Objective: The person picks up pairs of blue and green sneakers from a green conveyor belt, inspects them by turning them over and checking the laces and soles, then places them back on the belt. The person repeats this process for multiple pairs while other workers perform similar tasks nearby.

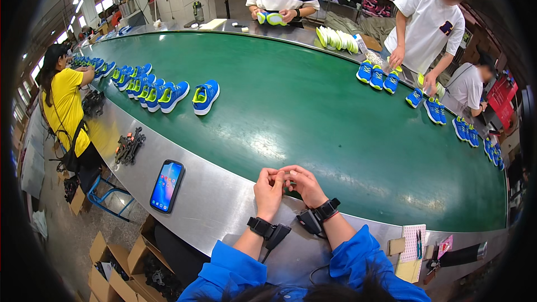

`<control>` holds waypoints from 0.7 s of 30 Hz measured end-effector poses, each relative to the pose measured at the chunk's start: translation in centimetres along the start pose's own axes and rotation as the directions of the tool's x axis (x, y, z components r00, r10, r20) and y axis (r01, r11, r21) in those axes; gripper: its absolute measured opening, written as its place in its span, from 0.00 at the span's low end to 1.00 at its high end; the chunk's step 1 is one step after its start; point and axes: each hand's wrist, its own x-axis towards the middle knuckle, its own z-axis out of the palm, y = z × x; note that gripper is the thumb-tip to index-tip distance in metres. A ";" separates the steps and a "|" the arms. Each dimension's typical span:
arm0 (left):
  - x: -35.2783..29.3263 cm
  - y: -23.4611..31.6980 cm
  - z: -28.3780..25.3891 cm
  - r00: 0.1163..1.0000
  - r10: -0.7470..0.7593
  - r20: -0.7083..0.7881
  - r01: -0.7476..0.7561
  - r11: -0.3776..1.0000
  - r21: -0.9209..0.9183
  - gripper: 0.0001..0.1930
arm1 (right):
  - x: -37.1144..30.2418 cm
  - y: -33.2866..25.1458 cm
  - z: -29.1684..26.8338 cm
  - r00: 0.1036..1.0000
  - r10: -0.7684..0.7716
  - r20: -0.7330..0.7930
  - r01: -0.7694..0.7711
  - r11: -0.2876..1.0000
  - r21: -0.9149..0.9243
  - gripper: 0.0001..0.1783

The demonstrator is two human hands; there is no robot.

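hands point(269, 194) together over the steel tabletop's point(210, 207) inner edge; any grip unclear.
green belt point(279, 106) lies open ahead; blue shoes point(206, 99) line its far left and right, phone point(167, 186) at left.

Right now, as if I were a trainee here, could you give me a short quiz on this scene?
1. True or false: the phone lies to the left of the camera wearer's left hand.
2. What lies on the metal edge, right of the wearer's right hand: A) a fan; B) a patterned sheet; C) a helmet?
3. Fill in: the shoes on the green surface are mainly ____.

Key: 1 true; 2 B; 3 blue.
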 end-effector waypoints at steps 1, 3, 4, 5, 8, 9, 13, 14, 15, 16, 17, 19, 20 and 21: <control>0.1 -0.2 -0.1 1.000 0.006 -0.001 -0.006 1.000 0.001 0.08 | 0.0 0.1 0.0 1.000 0.000 0.001 0.000 1.000 0.002 0.17; 0.2 -0.4 -0.2 1.000 0.019 -0.003 -0.019 1.000 0.001 0.08 | 0.1 0.1 0.0 1.000 -0.001 0.001 0.001 1.000 0.004 0.16; 0.2 -0.5 -0.3 1.000 0.015 -0.003 -0.015 1.000 0.000 0.08 | 0.1 0.1 0.0 1.000 -0.001 0.000 0.001 1.000 0.005 0.16; 0.2 -0.5 -0.2 1.000 0.012 0.000 -0.012 1.000 -0.002 0.08 | 0.0 0.0 0.1 1.000 -0.002 -0.002 0.002 1.000 0.006 0.16; 0.1 -0.1 -0.1 1.000 0.005 -0.017 -0.005 1.000 -0.011 0.10 | 0.0 -0.1 0.1 1.000 -0.003 0.000 0.003 1.000 0.006 0.17; 0.1 0.0 -0.1 1.000 0.003 -0.027 -0.004 1.000 -0.014 0.10 | 0.0 -0.1 0.1 1.000 -0.004 0.002 0.004 1.000 0.005 0.17; 0.4 -0.8 0.0 0.998 0.041 -0.047 -0.046 0.994 -0.098 0.10 | 0.0 -0.1 0.2 1.000 0.004 0.006 -0.005 1.000 0.011 0.17; 0.4 -0.7 -0.1 0.998 0.038 -0.042 -0.043 0.994 -0.102 0.10 | 0.0 -0.1 0.2 1.000 0.004 0.006 -0.004 1.000 0.010 0.17; 0.4 -0.6 -0.2 0.999 0.035 -0.038 -0.039 0.994 -0.106 0.10 | 0.1 -0.1 0.2 1.000 0.003 0.007 -0.003 1.000 0.009 0.17; 0.3 -0.5 -0.2 0.999 0.033 -0.041 -0.037 0.995 -0.094 0.10 | 0.1 -0.1 0.2 1.000 0.001 0.010 -0.001 1.000 0.008 0.17; 0.2 -0.1 -0.1 0.998 0.031 -0.046 -0.035 0.996 -0.082 0.11 | 0.1 0.0 0.1 1.000 0.000 0.015 -0.001 1.000 0.007 0.17; 0.1 0.2 0.0 0.997 0.032 -0.064 -0.035 0.998 -0.060 0.11 | 0.2 0.0 0.1 1.000 -0.002 0.023 0.002 1.000 0.003 0.18; 0.1 0.2 0.1 0.996 0.034 -0.077 -0.038 0.998 -0.049 0.11 | 0.2 -0.1 0.1 1.000 -0.004 0.027 0.004 1.000 0.000 0.18; 0.1 0.2 0.1 0.995 0.037 -0.090 -0.041 0.998 -0.039 0.11 | 0.1 -0.1 0.1 1.000 -0.006 0.031 0.006 1.000 -0.002 0.18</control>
